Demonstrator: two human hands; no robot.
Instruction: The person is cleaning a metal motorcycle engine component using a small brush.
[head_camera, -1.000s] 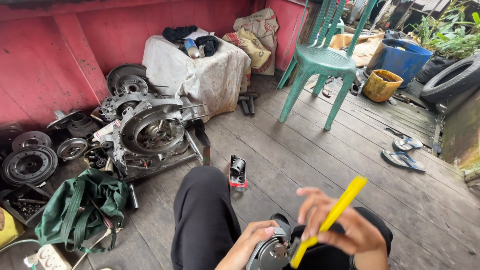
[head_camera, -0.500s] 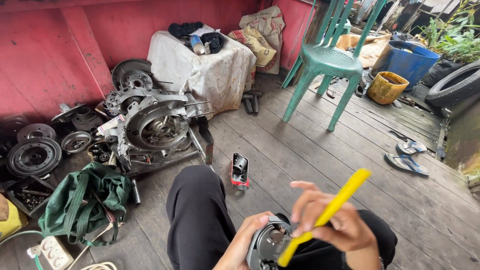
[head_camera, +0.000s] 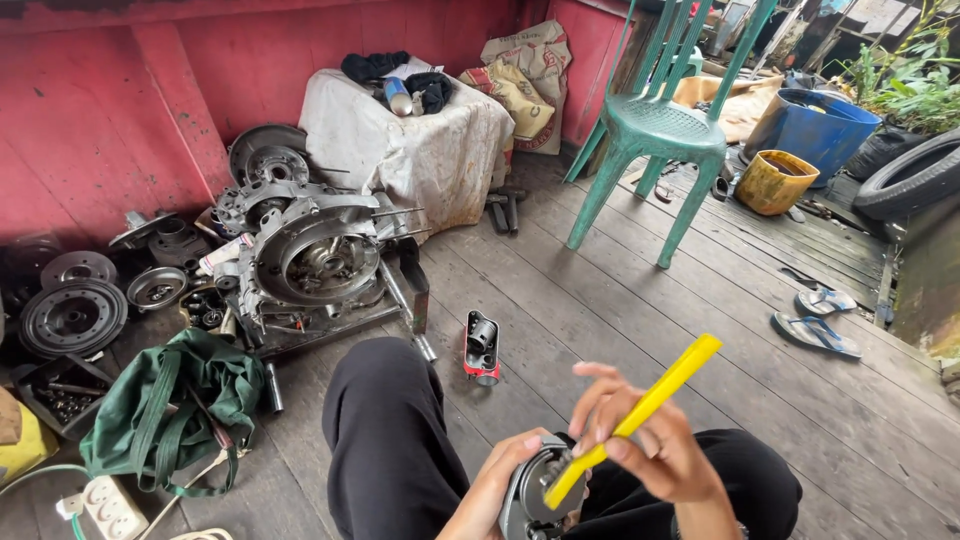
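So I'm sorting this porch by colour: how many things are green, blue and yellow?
Green: 2, plastic chair, cloth bag
Blue: 2, tub, sandals as one pair
Yellow: 2, bucket, tool handle in the right hand
Total: 6

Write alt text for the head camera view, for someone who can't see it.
A seated person's left hand holds a round metal part in the lap while the right hand works a yellow tool against it. Ahead on the wooden floor lie an engine casing, a green bag and a green plastic chair.
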